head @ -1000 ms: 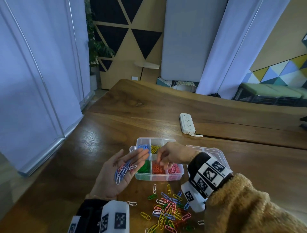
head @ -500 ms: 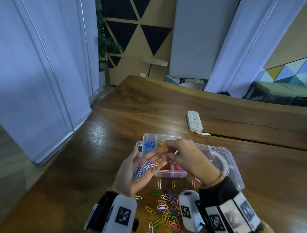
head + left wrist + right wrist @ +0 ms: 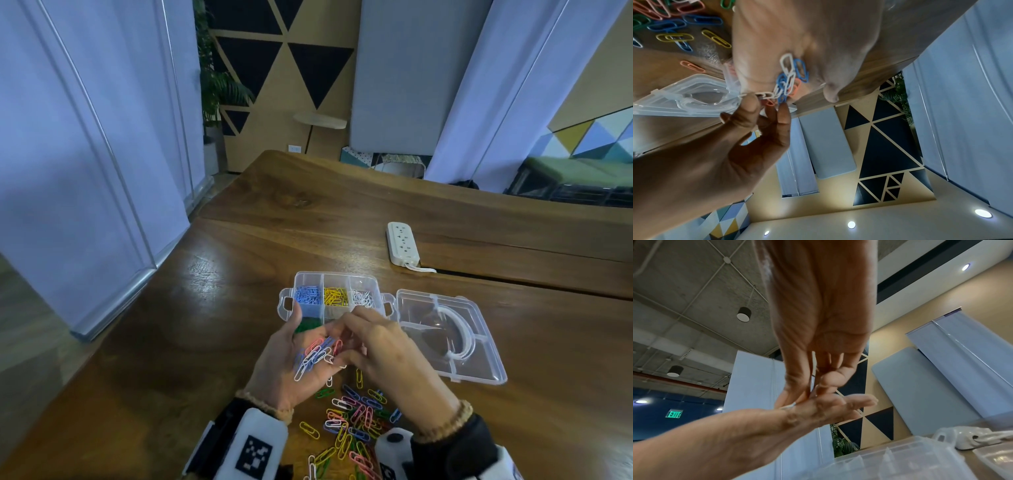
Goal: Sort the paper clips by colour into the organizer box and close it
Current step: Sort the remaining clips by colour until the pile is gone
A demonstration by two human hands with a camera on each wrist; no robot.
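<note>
Sorting is partway done in the head view: the organizer box (image 3: pixel 337 298) holds blue, yellow and white clips, its lid open, while a mixed pile (image 3: pixel 352 425) waits at the surface's near edge. In the left wrist view, the left hand (image 3: pixel 797 40) cups clips (image 3: pixel 787 79), fingers relaxed. In the right wrist view, the right hand (image 3: pixel 818 340) pinches a white clip.

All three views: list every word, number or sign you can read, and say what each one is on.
"EXIT": green lit sign on the dark blue wall, right wrist view.
The wrist cameras carry black-and-white square code patterns, which hold no letters.
The power strip, the organizer box and its lid show no legible markings.
</note>
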